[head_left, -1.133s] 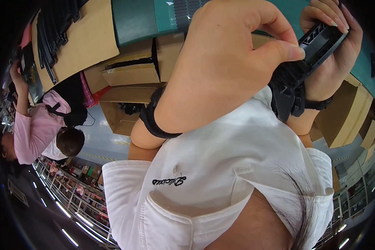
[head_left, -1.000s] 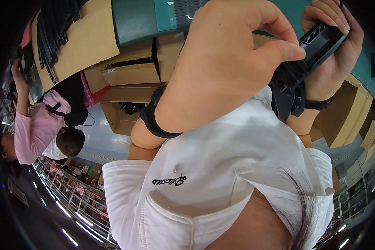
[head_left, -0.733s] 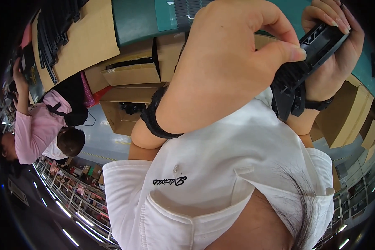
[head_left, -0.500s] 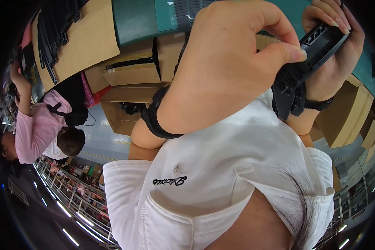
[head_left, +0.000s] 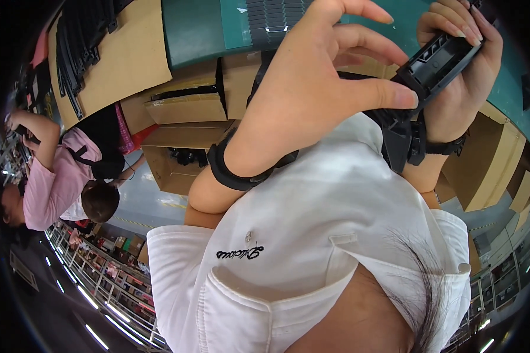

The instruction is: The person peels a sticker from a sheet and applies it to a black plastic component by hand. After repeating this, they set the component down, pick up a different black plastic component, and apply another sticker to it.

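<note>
One cardboard box (head_left: 171, 178) holds dark parts (head_left: 188, 156); the left hand (head_left: 315, 88) is spread, thumb against a black plastic piece (head_left: 437, 66) the right hand (head_left: 474, 73) grips.

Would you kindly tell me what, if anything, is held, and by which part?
The right hand holds a black part by its upper-right end; whether the left hand grips its other end cannot be told.

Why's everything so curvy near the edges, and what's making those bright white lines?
Head view: the wide fisheye lens bends the edge of the green table; head view, lower left: ceiling lights make the bright lines; head view, upper right: the black part has a faint grey sheen.
</note>
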The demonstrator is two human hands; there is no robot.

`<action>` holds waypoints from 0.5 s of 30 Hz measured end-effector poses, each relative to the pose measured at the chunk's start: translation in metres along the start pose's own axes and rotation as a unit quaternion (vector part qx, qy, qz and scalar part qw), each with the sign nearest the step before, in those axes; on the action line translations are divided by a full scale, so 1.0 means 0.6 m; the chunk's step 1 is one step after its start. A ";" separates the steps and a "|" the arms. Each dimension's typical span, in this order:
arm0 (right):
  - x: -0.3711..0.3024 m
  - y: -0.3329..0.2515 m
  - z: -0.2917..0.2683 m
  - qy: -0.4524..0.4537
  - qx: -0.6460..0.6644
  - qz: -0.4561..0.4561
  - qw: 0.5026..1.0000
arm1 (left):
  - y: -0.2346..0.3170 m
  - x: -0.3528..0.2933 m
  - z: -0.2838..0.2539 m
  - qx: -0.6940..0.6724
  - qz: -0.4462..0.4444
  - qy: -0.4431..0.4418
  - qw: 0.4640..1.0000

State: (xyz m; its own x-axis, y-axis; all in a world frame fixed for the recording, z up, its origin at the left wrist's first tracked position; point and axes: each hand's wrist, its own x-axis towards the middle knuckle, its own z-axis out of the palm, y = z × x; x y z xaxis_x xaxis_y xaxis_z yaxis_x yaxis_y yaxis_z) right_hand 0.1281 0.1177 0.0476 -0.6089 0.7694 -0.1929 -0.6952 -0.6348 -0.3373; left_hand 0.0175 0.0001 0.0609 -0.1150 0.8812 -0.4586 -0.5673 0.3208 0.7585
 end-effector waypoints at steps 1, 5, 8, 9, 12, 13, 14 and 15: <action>0.001 0.001 0.001 0.002 0.008 0.007 1.000 | 0.000 0.001 0.001 -0.003 0.000 0.000 1.000; -0.003 0.006 0.001 -0.005 0.018 0.013 1.000 | -0.002 0.003 0.011 -0.015 0.002 0.001 1.000; -0.005 0.010 0.003 -0.015 0.024 0.022 0.999 | -0.002 0.010 0.006 -0.026 0.002 0.002 1.000; -0.005 0.012 0.003 -0.019 0.027 0.026 0.999 | -0.002 0.010 0.005 -0.030 0.002 0.002 1.000; 0.000 0.010 -0.006 -0.006 0.027 0.042 0.999 | 0.002 0.020 -0.005 -0.044 -0.031 -0.040 0.998; 0.001 0.010 -0.008 0.001 0.027 0.050 0.998 | 0.003 0.023 -0.008 -0.051 -0.047 -0.062 0.996; 0.000 0.010 -0.008 0.000 0.027 0.050 0.998 | 0.001 0.024 -0.010 -0.050 -0.046 -0.061 0.996; -0.001 0.011 -0.009 -0.003 0.031 0.055 0.998 | -0.004 0.025 -0.013 -0.028 -0.024 -0.054 0.998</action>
State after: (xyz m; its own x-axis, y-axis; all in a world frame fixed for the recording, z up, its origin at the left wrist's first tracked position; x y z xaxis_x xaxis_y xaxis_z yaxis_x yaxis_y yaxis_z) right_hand 0.1259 0.1133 0.0408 -0.6844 0.6951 -0.2198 -0.6468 -0.7181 -0.2569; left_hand 0.0108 0.0096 0.0487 0.0003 0.8986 -0.4389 -0.6150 0.3462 0.7084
